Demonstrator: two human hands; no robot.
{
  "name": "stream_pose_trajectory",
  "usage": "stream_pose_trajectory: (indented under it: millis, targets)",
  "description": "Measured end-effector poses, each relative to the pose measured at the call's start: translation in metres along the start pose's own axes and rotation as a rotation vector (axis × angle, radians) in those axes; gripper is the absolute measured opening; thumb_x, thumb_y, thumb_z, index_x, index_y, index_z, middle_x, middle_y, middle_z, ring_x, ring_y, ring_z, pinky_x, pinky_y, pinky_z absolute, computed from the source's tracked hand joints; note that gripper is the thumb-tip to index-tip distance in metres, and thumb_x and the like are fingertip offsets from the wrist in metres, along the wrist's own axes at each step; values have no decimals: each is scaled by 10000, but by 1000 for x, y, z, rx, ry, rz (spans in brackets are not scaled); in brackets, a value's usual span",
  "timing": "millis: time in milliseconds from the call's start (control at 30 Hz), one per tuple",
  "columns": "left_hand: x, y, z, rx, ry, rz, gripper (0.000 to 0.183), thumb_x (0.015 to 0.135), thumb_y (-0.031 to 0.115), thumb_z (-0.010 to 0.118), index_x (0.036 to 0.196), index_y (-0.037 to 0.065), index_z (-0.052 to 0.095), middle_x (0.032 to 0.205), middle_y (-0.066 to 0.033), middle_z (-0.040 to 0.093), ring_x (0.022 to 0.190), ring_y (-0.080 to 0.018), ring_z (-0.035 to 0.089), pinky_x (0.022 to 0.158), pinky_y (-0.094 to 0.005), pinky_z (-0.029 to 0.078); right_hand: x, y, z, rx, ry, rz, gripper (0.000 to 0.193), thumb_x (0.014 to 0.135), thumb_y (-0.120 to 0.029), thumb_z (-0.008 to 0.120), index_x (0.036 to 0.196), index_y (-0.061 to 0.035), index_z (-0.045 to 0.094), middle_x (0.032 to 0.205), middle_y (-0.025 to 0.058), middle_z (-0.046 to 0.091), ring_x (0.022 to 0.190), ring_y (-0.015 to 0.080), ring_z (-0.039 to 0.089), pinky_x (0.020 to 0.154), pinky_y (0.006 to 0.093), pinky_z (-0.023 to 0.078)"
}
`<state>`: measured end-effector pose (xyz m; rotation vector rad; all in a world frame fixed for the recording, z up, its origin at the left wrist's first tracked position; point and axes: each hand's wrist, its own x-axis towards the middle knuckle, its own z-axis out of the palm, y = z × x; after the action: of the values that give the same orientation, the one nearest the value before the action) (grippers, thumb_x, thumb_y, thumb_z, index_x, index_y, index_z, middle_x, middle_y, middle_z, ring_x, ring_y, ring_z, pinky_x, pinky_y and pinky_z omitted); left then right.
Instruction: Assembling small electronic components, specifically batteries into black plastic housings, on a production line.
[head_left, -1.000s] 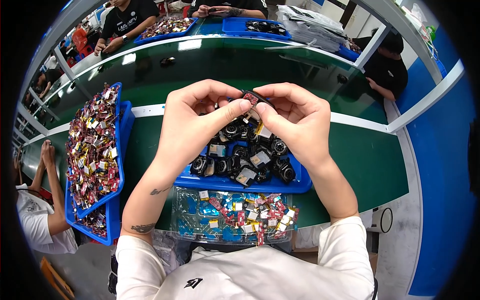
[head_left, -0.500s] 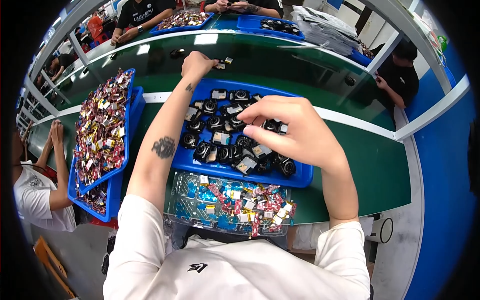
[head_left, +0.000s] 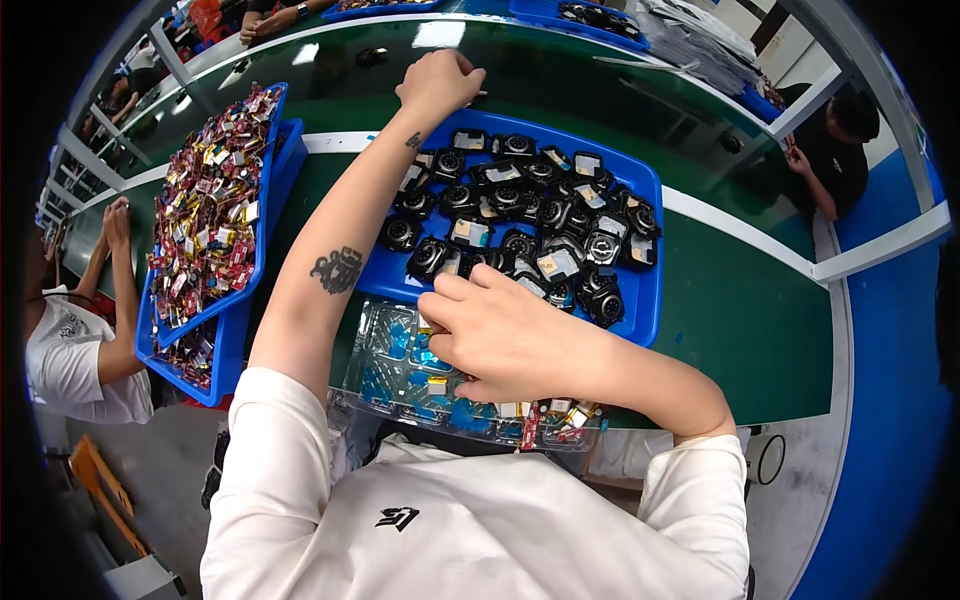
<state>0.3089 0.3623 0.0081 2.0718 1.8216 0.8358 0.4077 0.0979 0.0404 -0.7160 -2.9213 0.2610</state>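
My left hand (head_left: 440, 82) is stretched out over the green belt, beyond the blue tray. Its fingers are curled closed, and whatever they hold is hidden behind the hand. My right hand (head_left: 490, 335) hovers over a clear plastic tray (head_left: 375, 345), fingers bent together at its left part; I cannot make out what is between them. In the clear tray lie blue film pieces and small battery packs (head_left: 437, 386) with red circuit boards, partly covered by my hand. Behind it, the blue tray (head_left: 648, 300) holds many black watch-like casings (head_left: 558, 264).
Stacked blue trays (head_left: 262, 260) heaped with red boards and batteries stand at left, beside a person in a white shirt (head_left: 80, 350). A white metal frame (head_left: 740, 235) runs along the belt (head_left: 560, 75). Another person (head_left: 845, 150) sits at far right.
My right hand has come down and left from above the blue tray to the clear tray. My left hand has shifted right and farther away. The whole view has also shifted slightly.
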Motion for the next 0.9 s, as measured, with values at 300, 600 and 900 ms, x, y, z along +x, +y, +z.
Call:
stream_pose_trajectory:
  millis: [300,600,900]
  targets:
    - [-87,58,-64,-329,-67,470,279,785,286,678,961,70,687,796,-80,665,734,-139,628,653,-272,491,-9,16,-28,539,-48,85,166,763,-179,698,741,-55,590,652,53,594,613,220,587,554,349,438]
    - [-140,64,-109,-873,-351,543,83,863,64,626,876,-17,628,852,-38,633,815,-82,587,735,-222,474,-36,51,-63,1059,739,378,191,750,-65,749,861,-35,598,758,-7,608,667,23,560,551,135,404]
    - [-149,70,-119,-434,53,1026,210,632,56,785,791,40,649,786,-55,631,759,-153,578,656,-265,443,-41,58,-70,1325,966,445,183,832,-115,678,942,7,599,818,73,657,678,89,616,603,204,499]
